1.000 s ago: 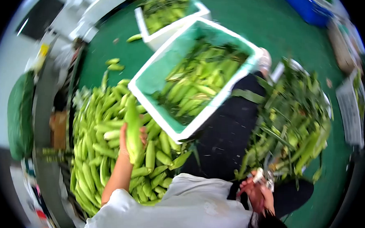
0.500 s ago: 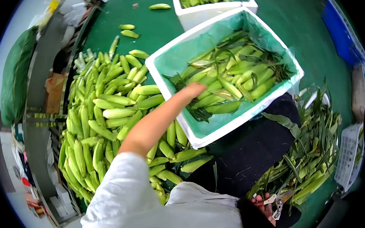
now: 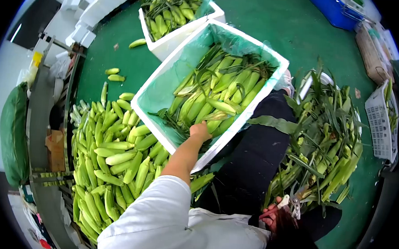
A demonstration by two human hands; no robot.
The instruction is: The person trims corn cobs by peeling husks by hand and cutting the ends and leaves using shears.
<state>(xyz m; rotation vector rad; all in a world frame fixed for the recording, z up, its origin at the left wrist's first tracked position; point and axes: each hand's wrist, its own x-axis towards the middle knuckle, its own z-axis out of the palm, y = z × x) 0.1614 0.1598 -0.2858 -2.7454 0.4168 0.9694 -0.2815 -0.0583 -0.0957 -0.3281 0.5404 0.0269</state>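
Inside a white foam box with green lining [image 3: 158, 84] lie several ears of corn in green husks [image 3: 229, 81]. My left hand [image 3: 200, 131] reaches over the near edge of the box and touches an ear at the near end; its fingers are bent round that ear's end. My right hand [image 3: 272, 215] is low at the right, wrapped round the handles of pruning shears [image 3: 294, 202]. Beside the shears is a heap of leaves and cut husks [image 3: 318, 144]. A large pile of trimmed corn [image 3: 116, 160] lies on the floor left of the box.
A second foam box of corn [image 3: 167, 44] stands behind the first. Loose ears [image 3: 116, 77] lie on the green floor [image 3: 277, 20]. At the left are a metal rack [image 3: 44, 152] and a green sack [image 3: 14, 135]; a white crate [image 3: 379, 129] and blue bin [image 3: 334, 12] stand at the right.
My left hand held an ear over the pile a second ago, then moved into the box without it. It is now at the box's near end. My right hand keeps the shears.
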